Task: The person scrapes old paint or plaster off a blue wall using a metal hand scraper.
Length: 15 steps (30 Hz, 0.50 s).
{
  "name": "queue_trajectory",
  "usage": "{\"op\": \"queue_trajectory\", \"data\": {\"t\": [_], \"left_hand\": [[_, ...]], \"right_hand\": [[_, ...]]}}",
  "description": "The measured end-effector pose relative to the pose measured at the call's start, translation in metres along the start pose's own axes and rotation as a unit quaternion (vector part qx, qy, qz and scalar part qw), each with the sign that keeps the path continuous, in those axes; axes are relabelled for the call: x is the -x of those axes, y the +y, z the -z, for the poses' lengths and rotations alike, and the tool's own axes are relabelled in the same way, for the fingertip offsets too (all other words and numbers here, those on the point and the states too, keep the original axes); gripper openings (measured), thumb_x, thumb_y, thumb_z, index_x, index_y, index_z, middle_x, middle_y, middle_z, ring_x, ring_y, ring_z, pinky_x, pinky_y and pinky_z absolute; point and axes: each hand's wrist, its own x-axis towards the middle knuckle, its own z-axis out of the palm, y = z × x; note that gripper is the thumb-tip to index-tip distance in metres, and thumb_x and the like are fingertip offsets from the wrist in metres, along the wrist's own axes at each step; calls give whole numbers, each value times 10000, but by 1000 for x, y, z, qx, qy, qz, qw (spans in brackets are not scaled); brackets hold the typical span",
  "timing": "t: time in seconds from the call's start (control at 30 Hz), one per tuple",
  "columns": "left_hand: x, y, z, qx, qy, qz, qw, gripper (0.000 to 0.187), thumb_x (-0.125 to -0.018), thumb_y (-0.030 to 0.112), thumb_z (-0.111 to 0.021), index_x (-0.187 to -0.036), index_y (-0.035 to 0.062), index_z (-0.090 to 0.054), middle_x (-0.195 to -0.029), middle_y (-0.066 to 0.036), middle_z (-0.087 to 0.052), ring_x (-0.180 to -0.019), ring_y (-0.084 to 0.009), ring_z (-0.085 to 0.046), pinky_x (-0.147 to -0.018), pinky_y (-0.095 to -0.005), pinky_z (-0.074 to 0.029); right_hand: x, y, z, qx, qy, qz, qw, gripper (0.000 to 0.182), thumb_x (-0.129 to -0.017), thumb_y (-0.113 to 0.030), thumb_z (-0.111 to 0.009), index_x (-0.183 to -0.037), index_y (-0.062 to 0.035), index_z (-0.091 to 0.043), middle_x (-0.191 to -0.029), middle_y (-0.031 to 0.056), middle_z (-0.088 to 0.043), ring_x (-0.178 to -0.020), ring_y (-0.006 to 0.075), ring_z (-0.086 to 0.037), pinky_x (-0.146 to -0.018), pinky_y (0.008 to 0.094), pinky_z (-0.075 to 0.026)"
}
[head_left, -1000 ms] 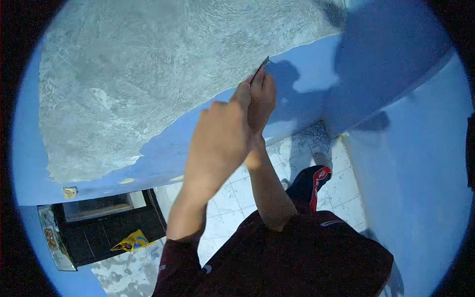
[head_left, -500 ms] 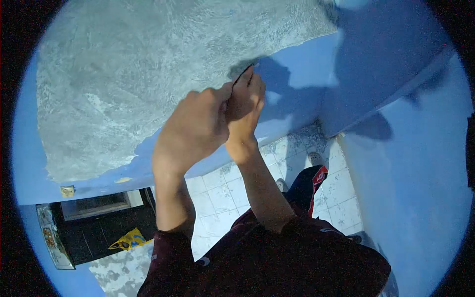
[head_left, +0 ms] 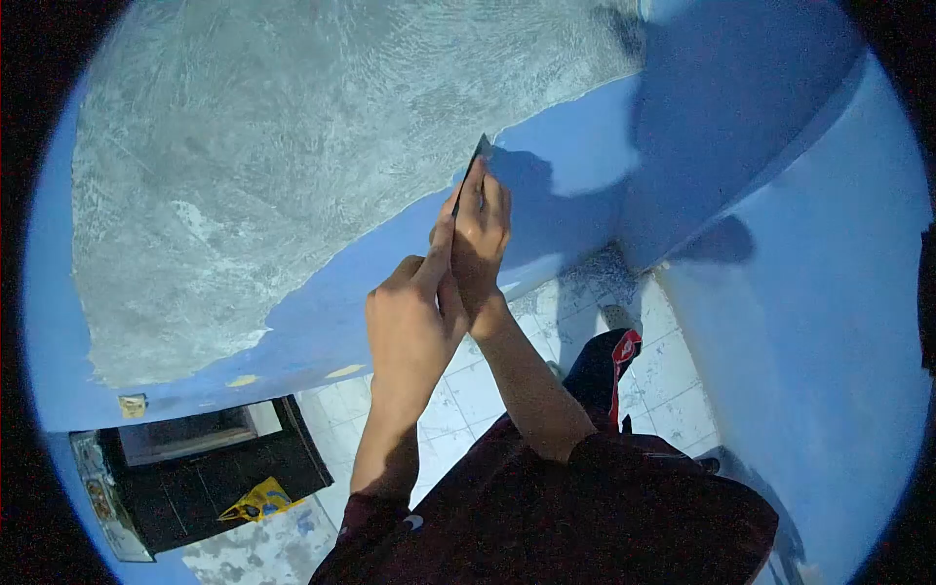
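A thin, dark flat scraper is held edge-on against the wall, its tip at the lower border of the rough grey bared patch. My right hand is closed around it, index finger laid along the blade. Below and to the left, my left hand is also closed on the scraper's lower end, thumb and fingertips pressed to its edge. The handle is hidden by the fingers. Blue paint borders the patch just beneath the blade.
A dark cabinet with a yellow bag on it stands at lower left. A wall socket sits above it. White floor tiles carry flakes. Another blue wall closes the right side.
Both hands have come down and slightly back from the patch with the scraper, and its blade now shows. My left hand has shifted right and lower, its index finger straighter.
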Motion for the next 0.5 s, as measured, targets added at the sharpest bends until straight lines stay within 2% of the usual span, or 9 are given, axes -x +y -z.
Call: {"op": "queue_trajectory", "data": {"t": [0.07,0.13,0.23,0.33,0.5], "left_hand": [[0,-3,3,-3,-13,-2,1000,581,-766,59,-651,-1344,47,-596,-700,-143,-592,-570,-316,-608,-541,-424,-492],[-5,-4,8,-36,-40,-17,998,678,-692,22,-665,-1364,57,-584,-703,-147,-591,-600,-305,-601,-580,-398,-481],[-9,-12,9,-44,-53,-53,996,698,-676,38,-678,-1367,58,-580,-702,-145,-594,-587,-308,-598,-569,-403,-480],[-9,-16,7,-33,-52,-64,996,651,-731,97,-686,-1368,34,-569,-661,-139,-573,-540,-299,-597,-527,-415,-499],[-18,-14,11,-40,-61,-88,993,702,-708,122,-705,-1382,10,-543,-678,-154,-589,-542,-310,-607,-533,-419,-507]], "right_hand": [[3,-1,-2,1,-6,-9,1000,609,-853,-24,-616,-1391,153,-393,-1217,245,-502,-1094,384,-532,-976,435,-483],[1,0,-5,10,-2,-23,1000,591,-857,-25,-612,-1386,146,-409,-1227,237,-497,-1105,376,-534,-967,434,-489],[-2,1,-2,21,5,-17,1000,572,-867,-23,-600,-1383,141,-418,-1232,235,-491,-1097,364,-538,-947,431,-500],[1,3,-7,14,33,4,999,561,-870,-28,-594,-1379,137,-424,-1212,226,-495,-1094,358,-546,-945,420,-500],[-8,-4,0,52,14,-23,998,536,-861,-29,-585,-1347,150,-445,-1156,215,-507,-1064,350,-555,-912,415,-506]]}}
